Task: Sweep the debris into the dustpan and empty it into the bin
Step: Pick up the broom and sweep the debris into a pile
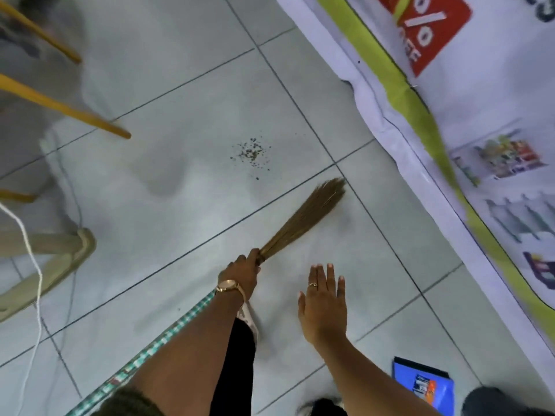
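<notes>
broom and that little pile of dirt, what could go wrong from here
1. The debris lies loose on the smooth tile, apart from the broom bristles. A hard stroke would probably scatter it toward the banner edge or the chair legs.
2. No dustpan or bin is clearly in view, so the pile may get spread while one is fetched.
3. The white cord trails across the floor near the left hand; the broom's long handle could snag it. The right hand is free.

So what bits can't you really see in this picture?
Head view, the only one:
- Debris: specks too small to tell what they are.
- Blue item near the bottom edge: its print is blurred, and the right arm covers one corner.
- Broom: the left hand covers where the bristles join the handle.
- No bin in view.
- Banner: its text is cut off by the edge.
</notes>
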Demonstrator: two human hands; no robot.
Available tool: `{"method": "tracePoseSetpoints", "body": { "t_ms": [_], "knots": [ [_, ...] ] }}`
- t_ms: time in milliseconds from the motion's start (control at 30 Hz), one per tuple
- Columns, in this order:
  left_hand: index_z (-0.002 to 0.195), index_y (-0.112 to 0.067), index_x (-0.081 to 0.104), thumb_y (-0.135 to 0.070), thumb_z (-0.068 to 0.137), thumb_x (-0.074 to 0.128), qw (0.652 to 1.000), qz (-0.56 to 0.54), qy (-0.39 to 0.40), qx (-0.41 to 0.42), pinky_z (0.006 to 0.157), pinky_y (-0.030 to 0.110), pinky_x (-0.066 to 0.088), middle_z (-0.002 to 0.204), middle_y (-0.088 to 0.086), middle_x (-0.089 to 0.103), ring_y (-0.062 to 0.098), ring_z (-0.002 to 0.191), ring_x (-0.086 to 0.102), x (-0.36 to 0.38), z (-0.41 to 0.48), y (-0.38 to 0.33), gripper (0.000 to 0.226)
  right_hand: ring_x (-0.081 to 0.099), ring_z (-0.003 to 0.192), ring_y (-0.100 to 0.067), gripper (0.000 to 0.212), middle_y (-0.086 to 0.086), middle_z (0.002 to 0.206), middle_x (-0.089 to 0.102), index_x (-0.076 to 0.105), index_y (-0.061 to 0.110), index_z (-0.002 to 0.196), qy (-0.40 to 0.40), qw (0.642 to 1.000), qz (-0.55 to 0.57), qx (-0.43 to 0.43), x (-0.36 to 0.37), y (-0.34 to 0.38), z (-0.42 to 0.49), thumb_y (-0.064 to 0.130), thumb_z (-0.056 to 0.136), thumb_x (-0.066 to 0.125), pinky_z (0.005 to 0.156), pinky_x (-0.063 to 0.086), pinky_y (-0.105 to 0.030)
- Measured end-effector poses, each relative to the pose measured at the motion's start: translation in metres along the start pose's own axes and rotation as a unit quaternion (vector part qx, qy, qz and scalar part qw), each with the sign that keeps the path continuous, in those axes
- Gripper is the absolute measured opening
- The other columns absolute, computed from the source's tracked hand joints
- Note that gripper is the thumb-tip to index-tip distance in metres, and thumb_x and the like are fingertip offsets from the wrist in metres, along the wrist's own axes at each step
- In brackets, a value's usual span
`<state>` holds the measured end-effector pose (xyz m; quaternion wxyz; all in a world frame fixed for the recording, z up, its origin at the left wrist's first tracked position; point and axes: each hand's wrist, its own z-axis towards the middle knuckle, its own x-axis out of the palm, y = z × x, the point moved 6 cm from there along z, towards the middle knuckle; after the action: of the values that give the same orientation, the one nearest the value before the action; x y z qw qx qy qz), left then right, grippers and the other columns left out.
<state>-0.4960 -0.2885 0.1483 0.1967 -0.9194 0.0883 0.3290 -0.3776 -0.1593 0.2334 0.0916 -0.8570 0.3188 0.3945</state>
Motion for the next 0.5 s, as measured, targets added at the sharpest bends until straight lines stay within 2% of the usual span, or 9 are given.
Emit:
{"method": "tracePoseSetpoints", "body": {
  "t_ms": [133,267,400,500],
  "knots": [
    [0.14,-0.024,0.032,-0.029,0.098,0.037,1.0,-0.026,0.014,-0.005,0.083,0.043,0.049,0.115,0.019,0.056,0.037,0.102,0.059,-0.021,0.06,0.032,0.043,-0.005,0.151,-0.024,0.065,-0.011,0.163,0.003,0.002,0.004,0.152,0.021,0.998,0.011,0.06,0.011,0.027,0.055,0.029,0.1,0.031,0.125,0.0,-0.046],
    [0.132,-0.027,0.039,-0.026,0.096,0.04,0.998,-0.054,0.037,0.007,0.084,0.044,0.051,0.11,0.017,0.061,0.036,0.099,0.061,-0.007,0.134,0.065,0.036,-0.007,0.151,-0.024,0.07,-0.011,0.163,0.0,0.0,0.003,0.152,0.019,0.999,0.008,0.03,0.029,0.047,0.136,0.032,0.098,0.034,0.124,-0.001,-0.046],
    [0.138,-0.028,0.034,-0.034,0.098,0.034,0.999,-0.01,0.021,0.027,0.08,0.042,0.05,0.113,0.018,0.059,0.038,0.099,0.06,0.041,0.196,0.094,0.04,-0.008,0.151,-0.025,0.069,-0.012,0.163,-0.002,-0.001,0.003,0.152,-0.015,1.0,0.004,-0.013,0.062,0.063,0.227,0.031,0.099,0.033,0.124,0.0,-0.047],
    [0.144,-0.027,0.032,-0.032,0.098,0.036,1.0,0.017,-0.009,0.008,0.083,0.046,0.047,0.122,0.02,0.057,0.041,0.104,0.058,0.083,0.234,0.118,0.046,-0.008,0.151,-0.026,0.068,-0.012,0.163,0.0,0.0,0.003,0.152,-0.047,0.998,0.007,-0.033,0.091,0.072,0.287,0.028,0.099,0.034,0.124,-0.001,-0.047]
  ]
}}
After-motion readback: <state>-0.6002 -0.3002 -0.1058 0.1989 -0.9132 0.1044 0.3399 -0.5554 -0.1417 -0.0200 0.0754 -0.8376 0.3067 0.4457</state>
